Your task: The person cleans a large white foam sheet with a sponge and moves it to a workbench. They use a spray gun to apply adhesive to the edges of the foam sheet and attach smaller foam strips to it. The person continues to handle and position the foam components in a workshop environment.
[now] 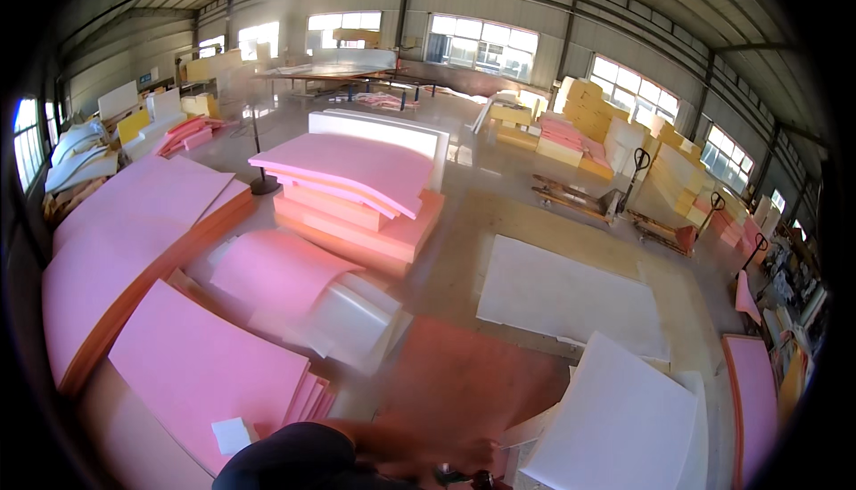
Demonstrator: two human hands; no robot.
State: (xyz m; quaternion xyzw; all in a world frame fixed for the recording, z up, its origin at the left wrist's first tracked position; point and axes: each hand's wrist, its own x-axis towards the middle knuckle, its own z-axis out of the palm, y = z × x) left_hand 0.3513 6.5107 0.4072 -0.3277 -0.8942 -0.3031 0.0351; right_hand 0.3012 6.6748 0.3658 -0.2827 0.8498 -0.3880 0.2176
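From the lower edge my left arm reaches rightward in a dark sleeve. Motion smears my left hand, so its fingers cannot be read. A small dark object with bright spots lies just below it, too blurred to name. My right hand does not show. Left of the sleeve, a small white block rests on a stack of pink foam sheets. To the right of my left hand lies a large white sheet, tilted over other pale sheets. Beyond the hand spreads a reddish-brown floor patch.
Pink and orange foam slabs are piled ahead, with a curled pink sheet in front. A flat white sheet lies on the floor. Pallet jacks stand at right near yellow foam stacks. A long table is at the back.
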